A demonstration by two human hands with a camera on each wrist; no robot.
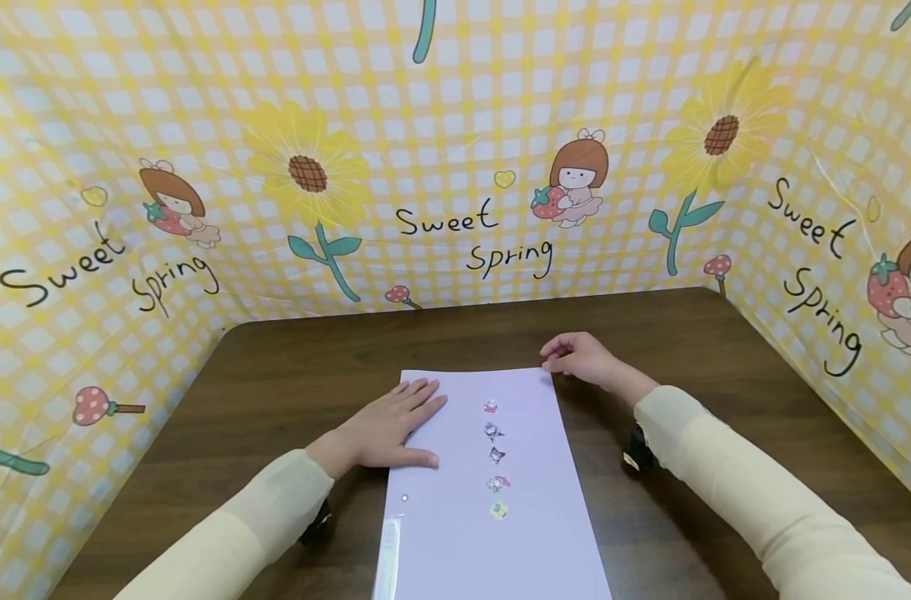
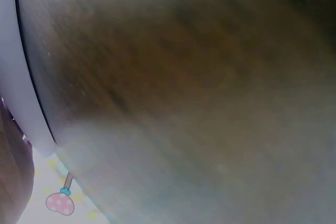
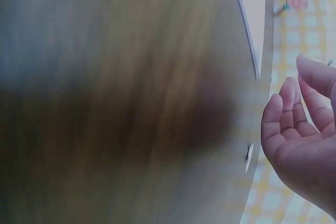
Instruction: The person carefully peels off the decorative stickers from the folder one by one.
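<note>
A pale lilac file folder [image 1: 463, 550] lies flat on the table, with a column of several small cartoon stickers [image 1: 493, 431] down its front. My left hand [image 1: 395, 425] rests palm down on its upper left side, the fingers spread and straight. At the far right corner is my right hand [image 1: 581, 358], fingertips right by that corner. In the right wrist view the right hand [image 3: 299, 135] has loosely bent fingers and nothing shows between them. The left wrist view catches the folder's edge [image 2: 23, 77] and only a dark sliver of the left hand [image 2: 13, 166].
A dark wooden table [image 1: 305, 358] carries the folder. Yellow checked cloth [image 1: 440, 108] with printed flowers and girls encloses the back and both sides. Each sleeve has a black wrist device, the right one [image 1: 638, 448] showing best. A small round hole [image 1: 404, 497] marks the folder's left side.
</note>
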